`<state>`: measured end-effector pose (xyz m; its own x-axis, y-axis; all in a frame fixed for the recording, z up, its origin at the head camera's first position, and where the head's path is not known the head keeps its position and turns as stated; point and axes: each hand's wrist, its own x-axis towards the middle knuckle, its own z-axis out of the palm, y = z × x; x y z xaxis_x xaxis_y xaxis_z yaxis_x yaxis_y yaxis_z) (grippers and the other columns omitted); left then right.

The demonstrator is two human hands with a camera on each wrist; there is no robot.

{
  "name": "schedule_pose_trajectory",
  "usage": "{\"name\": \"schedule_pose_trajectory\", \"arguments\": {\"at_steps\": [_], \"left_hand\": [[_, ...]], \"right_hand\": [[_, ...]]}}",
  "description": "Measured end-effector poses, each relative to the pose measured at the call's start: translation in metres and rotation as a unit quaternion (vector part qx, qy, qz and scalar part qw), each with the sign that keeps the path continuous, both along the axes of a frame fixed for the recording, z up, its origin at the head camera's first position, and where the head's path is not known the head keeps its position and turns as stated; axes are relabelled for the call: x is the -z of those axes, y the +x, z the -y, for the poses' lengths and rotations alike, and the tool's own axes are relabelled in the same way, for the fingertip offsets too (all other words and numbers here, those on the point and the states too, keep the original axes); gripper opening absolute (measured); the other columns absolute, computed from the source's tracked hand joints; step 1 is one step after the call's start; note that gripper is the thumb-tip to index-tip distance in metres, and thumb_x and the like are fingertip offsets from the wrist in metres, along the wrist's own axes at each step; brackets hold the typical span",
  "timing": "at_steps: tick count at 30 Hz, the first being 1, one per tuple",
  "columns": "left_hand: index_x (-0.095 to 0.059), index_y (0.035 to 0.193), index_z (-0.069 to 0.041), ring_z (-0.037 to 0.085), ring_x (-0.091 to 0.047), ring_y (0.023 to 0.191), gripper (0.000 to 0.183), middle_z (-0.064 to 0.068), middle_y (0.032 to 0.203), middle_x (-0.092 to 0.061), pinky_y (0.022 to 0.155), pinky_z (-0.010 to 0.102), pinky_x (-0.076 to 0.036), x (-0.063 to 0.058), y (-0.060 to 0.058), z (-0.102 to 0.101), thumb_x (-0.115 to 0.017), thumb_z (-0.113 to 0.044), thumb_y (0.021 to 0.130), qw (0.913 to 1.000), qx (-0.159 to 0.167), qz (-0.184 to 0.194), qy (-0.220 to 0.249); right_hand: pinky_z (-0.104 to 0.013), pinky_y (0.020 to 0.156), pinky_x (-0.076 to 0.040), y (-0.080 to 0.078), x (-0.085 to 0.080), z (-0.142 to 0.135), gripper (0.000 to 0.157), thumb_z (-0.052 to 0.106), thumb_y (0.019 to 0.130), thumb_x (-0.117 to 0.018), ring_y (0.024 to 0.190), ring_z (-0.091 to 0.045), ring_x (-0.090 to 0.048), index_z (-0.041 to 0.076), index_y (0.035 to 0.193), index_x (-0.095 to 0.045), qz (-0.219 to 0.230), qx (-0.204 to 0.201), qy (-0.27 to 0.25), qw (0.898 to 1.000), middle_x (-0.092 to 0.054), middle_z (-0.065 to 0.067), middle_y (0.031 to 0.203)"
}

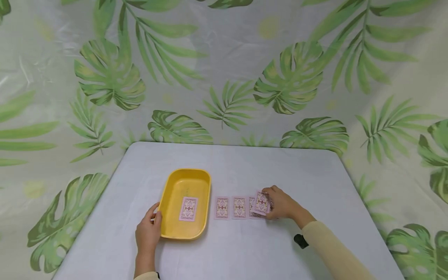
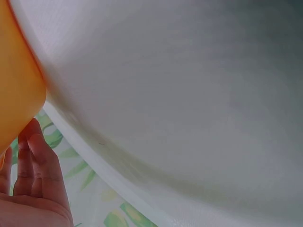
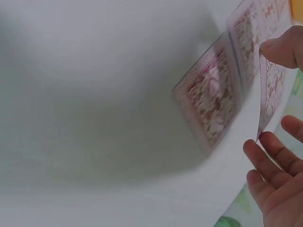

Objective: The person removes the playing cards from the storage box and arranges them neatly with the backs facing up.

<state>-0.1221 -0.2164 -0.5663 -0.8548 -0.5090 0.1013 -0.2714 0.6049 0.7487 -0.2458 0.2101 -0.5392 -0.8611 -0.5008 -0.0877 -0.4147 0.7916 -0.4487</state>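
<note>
Right hand (image 1: 283,205): thumb and fingers pinch one card (image 1: 261,202), lifted and tilted above the right end of the card row (image 1: 231,208) on the worktop (image 1: 280,249). Left hand (image 1: 148,233): fingers relaxed, thumb against the near left rim of the yellow tray (image 1: 171,229), gripping nothing. One more card lies face down inside the tray

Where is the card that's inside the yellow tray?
In the head view the card lies face down on the floor of the yellow tray, left of the row of cards on the table, with the left hand on the tray's near-left rim.
</note>
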Motion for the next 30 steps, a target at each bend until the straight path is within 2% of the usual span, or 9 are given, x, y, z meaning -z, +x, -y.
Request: {"name": "schedule_pose_trajectory", "arguments": {"at_steps": [9,17,30], "left_hand": [[-0.057,0.136,-0.012,0.029,-0.063,0.084,0.038,0.018,0.103,-0.067,0.067,0.035,-0.049,0.000,0.000,0.001,-0.049,-0.024,0.101,0.9999,-0.001,0.012,0.004],[-0.057,0.136,-0.012,0.030,-0.064,0.084,0.038,0.018,0.102,-0.067,0.068,0.037,-0.049,0.000,0.000,0.001,-0.049,-0.024,0.101,1.0000,-0.001,0.006,0.001],[-0.057,0.136,-0.011,0.030,-0.064,0.084,0.038,0.019,0.103,-0.067,0.065,0.033,-0.048,-0.002,0.001,-0.002,-0.049,-0.025,0.101,1.0000,-0.003,0.007,0.001]], "right_hand": [[-0.051,0.098,-0.042,0.001,0.007,-0.036,0.087,0.026,0.062,-0.089,0.116,-0.034,-0.052,0.000,0.135,-0.049,0.001,0.006,0.010,1.000,-0.052,-0.014,0.124],[-0.053,0.095,-0.043,0.004,0.008,-0.066,0.084,0.024,0.062,-0.088,0.111,-0.034,-0.053,0.000,0.133,-0.051,0.002,0.024,0.007,1.000,-0.052,-0.013,0.120],[-0.052,0.091,-0.045,0.007,0.017,-0.091,0.080,0.022,0.057,-0.086,0.104,-0.031,-0.054,-0.001,0.127,-0.054,-0.019,0.020,0.035,0.999,-0.054,-0.012,0.113]]}}
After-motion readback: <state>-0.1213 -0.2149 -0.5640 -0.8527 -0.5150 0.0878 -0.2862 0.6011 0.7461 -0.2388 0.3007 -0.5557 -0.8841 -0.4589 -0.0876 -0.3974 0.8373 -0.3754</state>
